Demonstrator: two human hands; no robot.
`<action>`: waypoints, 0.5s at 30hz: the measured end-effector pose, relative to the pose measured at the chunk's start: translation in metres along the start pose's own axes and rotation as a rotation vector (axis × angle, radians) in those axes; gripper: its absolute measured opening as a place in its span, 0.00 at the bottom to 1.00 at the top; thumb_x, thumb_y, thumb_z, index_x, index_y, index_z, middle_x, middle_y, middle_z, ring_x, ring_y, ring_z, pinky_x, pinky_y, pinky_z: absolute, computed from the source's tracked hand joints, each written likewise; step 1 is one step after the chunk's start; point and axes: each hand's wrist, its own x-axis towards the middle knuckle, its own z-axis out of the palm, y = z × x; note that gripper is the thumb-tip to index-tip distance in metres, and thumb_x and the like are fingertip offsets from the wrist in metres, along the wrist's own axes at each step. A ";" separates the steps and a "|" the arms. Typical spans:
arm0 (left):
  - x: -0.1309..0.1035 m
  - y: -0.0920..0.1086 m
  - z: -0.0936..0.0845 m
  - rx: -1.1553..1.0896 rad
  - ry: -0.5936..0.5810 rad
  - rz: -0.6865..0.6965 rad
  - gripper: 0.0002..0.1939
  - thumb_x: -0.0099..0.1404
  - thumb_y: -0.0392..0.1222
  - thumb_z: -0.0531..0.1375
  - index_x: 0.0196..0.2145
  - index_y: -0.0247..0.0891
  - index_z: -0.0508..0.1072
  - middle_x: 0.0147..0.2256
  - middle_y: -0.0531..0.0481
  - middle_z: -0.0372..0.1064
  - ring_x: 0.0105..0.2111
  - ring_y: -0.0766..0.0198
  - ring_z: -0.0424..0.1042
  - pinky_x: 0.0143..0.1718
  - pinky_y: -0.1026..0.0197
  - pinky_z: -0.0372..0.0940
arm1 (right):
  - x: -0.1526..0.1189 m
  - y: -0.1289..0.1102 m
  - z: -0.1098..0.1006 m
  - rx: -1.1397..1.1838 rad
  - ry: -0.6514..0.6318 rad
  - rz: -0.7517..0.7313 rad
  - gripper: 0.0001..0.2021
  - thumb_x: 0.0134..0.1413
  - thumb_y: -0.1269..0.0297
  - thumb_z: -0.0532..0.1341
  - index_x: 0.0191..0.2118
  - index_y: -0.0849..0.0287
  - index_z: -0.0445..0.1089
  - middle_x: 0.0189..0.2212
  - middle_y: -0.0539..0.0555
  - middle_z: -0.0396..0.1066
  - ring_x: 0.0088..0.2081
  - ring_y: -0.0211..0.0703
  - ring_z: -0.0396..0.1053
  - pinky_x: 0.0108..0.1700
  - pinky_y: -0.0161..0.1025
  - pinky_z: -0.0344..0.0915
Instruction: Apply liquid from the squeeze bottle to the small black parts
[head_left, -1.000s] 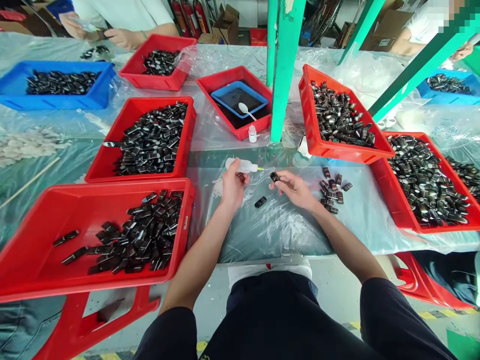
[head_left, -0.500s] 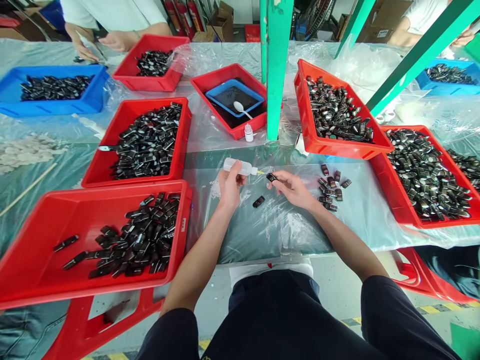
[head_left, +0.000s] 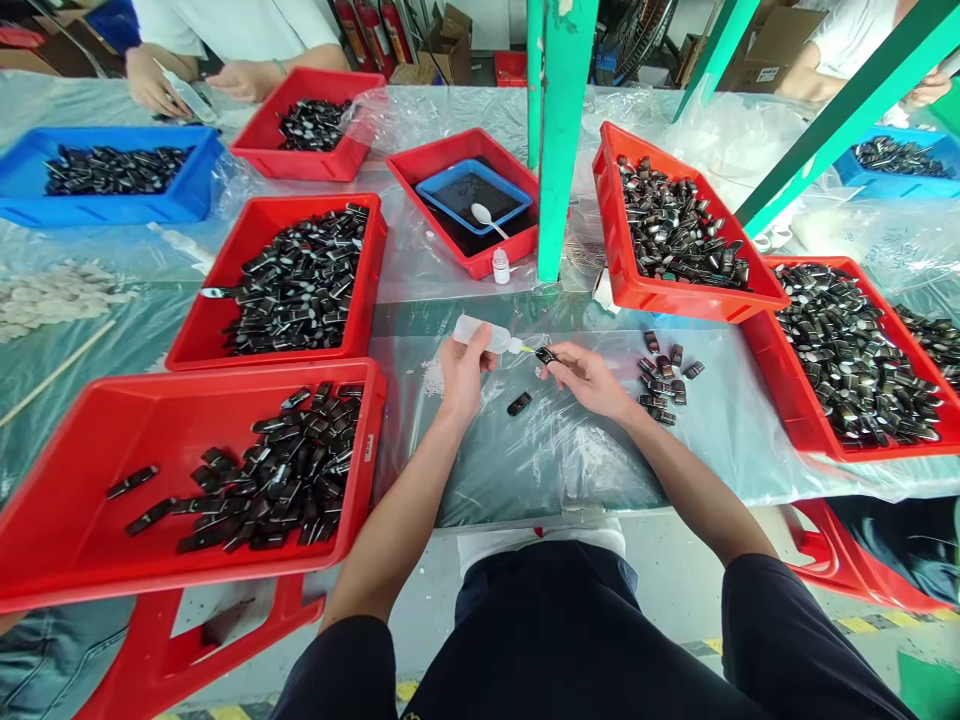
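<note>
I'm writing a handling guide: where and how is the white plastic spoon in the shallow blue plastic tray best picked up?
Probably by the end of its thin handle, pinched from above on the camera wearer's side: the white plastic spoon has its bowl inside the shallow blue plastic tray, while the handle slants out over the near rim.

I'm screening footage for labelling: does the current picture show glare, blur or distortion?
Head view: whitish glare on the plastic sheet; head view: the lower-left red tray looks stretched, probably by a wide lens; head view: left hand and right hand look fairly sharp, but whether the bottle tip touches the held black piece is too small to tell.
</note>
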 end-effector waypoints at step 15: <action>0.003 -0.001 -0.004 0.063 -0.016 0.038 0.22 0.58 0.60 0.71 0.28 0.37 0.74 0.20 0.56 0.61 0.19 0.72 0.58 0.21 0.65 0.54 | 0.000 0.001 -0.001 0.002 -0.001 -0.019 0.25 0.68 0.38 0.60 0.49 0.57 0.71 0.34 0.52 0.76 0.28 0.37 0.65 0.32 0.36 0.65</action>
